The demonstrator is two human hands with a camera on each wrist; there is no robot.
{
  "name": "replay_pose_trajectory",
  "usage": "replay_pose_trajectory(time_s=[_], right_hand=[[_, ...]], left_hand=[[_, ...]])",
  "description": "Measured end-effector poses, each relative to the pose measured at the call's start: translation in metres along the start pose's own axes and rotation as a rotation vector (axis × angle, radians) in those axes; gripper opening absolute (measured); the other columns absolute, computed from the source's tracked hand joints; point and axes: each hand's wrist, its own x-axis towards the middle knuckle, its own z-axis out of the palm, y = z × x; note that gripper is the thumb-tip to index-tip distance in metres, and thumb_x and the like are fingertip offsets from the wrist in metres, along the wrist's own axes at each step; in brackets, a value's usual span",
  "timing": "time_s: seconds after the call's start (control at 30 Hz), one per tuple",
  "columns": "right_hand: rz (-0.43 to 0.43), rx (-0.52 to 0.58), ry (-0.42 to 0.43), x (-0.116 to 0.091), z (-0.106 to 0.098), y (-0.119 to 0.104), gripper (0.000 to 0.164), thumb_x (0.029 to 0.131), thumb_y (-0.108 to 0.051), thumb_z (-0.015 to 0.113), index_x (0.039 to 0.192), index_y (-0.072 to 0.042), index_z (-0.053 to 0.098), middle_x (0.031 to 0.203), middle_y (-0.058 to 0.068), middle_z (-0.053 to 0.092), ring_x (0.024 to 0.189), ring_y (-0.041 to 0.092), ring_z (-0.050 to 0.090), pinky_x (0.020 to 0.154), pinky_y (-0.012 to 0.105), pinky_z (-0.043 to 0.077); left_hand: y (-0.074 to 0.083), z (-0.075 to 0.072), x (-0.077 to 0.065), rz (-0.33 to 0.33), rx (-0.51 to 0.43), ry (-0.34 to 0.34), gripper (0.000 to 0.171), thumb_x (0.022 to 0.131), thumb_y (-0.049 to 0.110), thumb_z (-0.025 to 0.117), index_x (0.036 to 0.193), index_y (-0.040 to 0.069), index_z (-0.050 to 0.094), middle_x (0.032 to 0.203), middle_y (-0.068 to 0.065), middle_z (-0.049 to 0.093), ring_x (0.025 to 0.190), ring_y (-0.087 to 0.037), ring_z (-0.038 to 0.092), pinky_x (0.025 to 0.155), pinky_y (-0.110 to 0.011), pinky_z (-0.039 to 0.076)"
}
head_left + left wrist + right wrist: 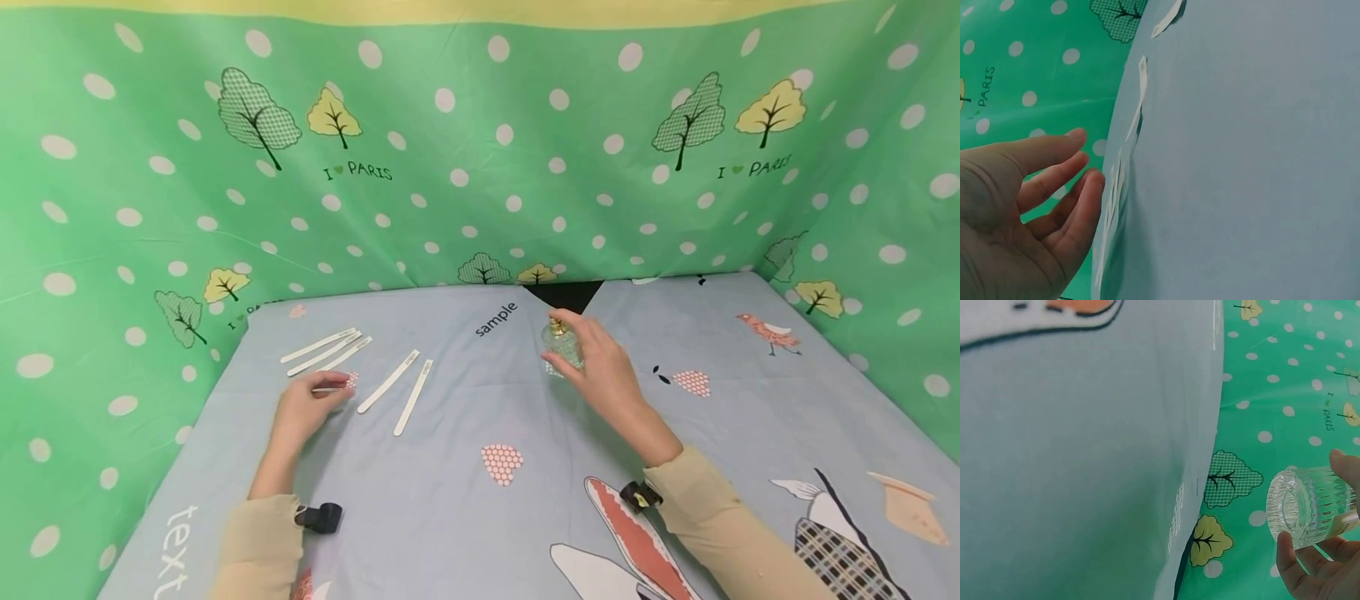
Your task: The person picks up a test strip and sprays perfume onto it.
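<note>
My right hand (609,377) grips a clear ribbed glass perfume bottle (564,348) with a gold neck, thumb on one side and fingers on the other. In the right wrist view the bottle (1310,503) shows its round base, raised off the cloth, and a label partly covered by the hand. My left hand (306,407) hovers over the left part of the table with loosely bent fingers and nothing in them. Just beyond it lie three white paper test strips (324,353) fanned together. Two more strips, one white strip (388,382) and another strip (413,398), lie to its right.
A grey-blue printed cloth (450,500) covers the table. Green dotted fabric (420,108) hangs behind it and along both sides. Black bands with small devices, a left band (321,517) and a right band (642,496), sit on the wrists.
</note>
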Motion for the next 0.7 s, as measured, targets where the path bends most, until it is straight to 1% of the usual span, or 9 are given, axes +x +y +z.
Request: replay_pose_trajectory(time_s=[0.1,0.2,0.3,0.43,0.6,0.7], right_hand=[[-0.001,0.002,-0.007,0.000,0.000,0.000,0.061,0.089,-0.028,0.076,0.142,-0.021,0.048,0.125,0.010,0.063,0.094,0.026,0.060,0.076,0.046,0.054],[-0.001,0.003,-0.013,0.000,0.000,-0.001,0.060,0.089,-0.027,0.076,0.142,-0.021,0.048,0.126,0.010,0.062,0.090,0.025,0.059,0.074,0.045,0.053],[-0.003,0.002,-0.013,0.000,0.001,-0.001,0.060,0.089,-0.027,0.076,0.142,-0.022,0.048,0.126,0.010,0.062,0.092,0.026,0.060,0.075,0.045,0.054],[-0.005,0.001,-0.012,0.000,0.001,-0.001,0.061,0.089,-0.027,0.076,0.142,-0.022,0.048,0.126,0.011,0.062,0.097,0.027,0.062,0.075,0.046,0.054],[-0.006,0.001,-0.012,0.000,0.002,-0.001,0.061,0.089,-0.027,0.076,0.142,-0.022,0.048,0.127,0.011,0.062,0.093,0.026,0.061,0.073,0.044,0.053],[-0.005,0.005,-0.012,0.000,0.002,-0.002,0.061,0.089,-0.028,0.076,0.142,-0.021,0.048,0.129,0.010,0.062,0.100,0.027,0.063,0.077,0.046,0.055]], left_hand=[[0.001,0.003,-0.001,-0.019,0.009,-0.043,0.033,0.088,0.020,0.076,0.114,0.001,0.071,0.112,-0.019,0.074,0.086,-0.007,0.070,0.069,-0.015,0.051],[0.002,0.006,-0.002,-0.038,0.038,-0.087,0.033,0.086,0.019,0.077,0.111,0.000,0.071,0.103,-0.017,0.075,0.080,-0.004,0.066,0.067,-0.018,0.050],[0.003,0.008,-0.002,-0.042,0.061,-0.114,0.032,0.083,0.017,0.079,0.108,-0.001,0.071,0.094,-0.015,0.076,0.076,-0.005,0.063,0.067,-0.022,0.050],[0.004,0.013,-0.001,-0.035,0.099,-0.115,0.029,0.082,0.017,0.080,0.103,-0.001,0.072,0.088,-0.012,0.075,0.072,-0.006,0.062,0.068,-0.025,0.048],[0.006,0.017,0.001,-0.047,0.129,-0.119,0.021,0.083,0.014,0.079,0.098,0.001,0.072,0.084,-0.010,0.074,0.072,-0.012,0.062,0.067,-0.026,0.047],[0.007,0.018,0.001,-0.048,0.132,-0.123,0.017,0.083,0.011,0.078,0.096,0.002,0.072,0.083,-0.011,0.073,0.073,-0.015,0.062,0.066,-0.027,0.047]])
